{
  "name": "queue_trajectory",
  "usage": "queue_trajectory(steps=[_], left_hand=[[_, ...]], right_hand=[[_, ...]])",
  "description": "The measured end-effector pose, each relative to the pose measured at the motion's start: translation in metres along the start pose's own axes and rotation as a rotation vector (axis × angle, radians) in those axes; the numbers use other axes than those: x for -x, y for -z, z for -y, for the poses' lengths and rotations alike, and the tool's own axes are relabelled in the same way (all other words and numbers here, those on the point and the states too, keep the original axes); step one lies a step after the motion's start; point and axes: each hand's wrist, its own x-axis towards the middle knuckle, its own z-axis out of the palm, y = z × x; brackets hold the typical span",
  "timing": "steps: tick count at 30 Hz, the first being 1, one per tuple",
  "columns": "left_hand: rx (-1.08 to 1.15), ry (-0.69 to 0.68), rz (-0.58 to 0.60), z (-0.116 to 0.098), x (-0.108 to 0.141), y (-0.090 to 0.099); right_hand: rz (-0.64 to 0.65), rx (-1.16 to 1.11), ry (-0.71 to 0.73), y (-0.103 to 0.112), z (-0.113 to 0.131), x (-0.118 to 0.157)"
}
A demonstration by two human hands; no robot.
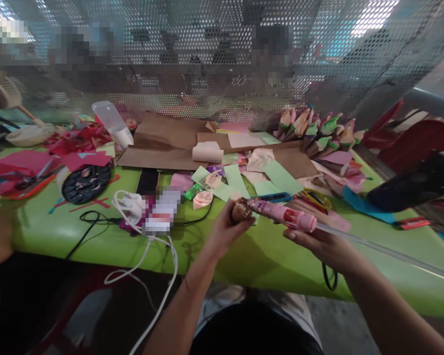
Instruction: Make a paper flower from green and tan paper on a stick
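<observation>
Pink tool [296, 218] is gripped in the fingers of the right hand [320, 242], its tip close at the brown roll [241, 210], which the left hand [224, 230] holds with closed fingers, above the bench [281, 268]. This 1 roll seems not finished; paper cones [320, 127] gathered at the far right look done, while green strips [281, 176] lie loose. The bench is green and crowded, with 1 perforated screen [192, 74] behind.

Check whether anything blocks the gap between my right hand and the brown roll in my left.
Only the pink tool that the right hand holds spans that gap, its tip close to the brown roll in the left hand. The blue cutter lies just beyond, apparently not between.
</observation>
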Motion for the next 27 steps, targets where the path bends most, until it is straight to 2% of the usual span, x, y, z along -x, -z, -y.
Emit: queue_trajectory(steps=[17,27], left_hand=[[0.047,0.019,0.006,-0.0031,0.0011,-0.0023],[-0.015,-0.007,-0.023,-0.0029,0.0002,-0.0019]], right_hand=[[-0.004,0.079,-0.010,-0.0016,0.0007,-0.0005],[-0.012,0.089,-0.005,-0.0004,0.0018,0.0007]])
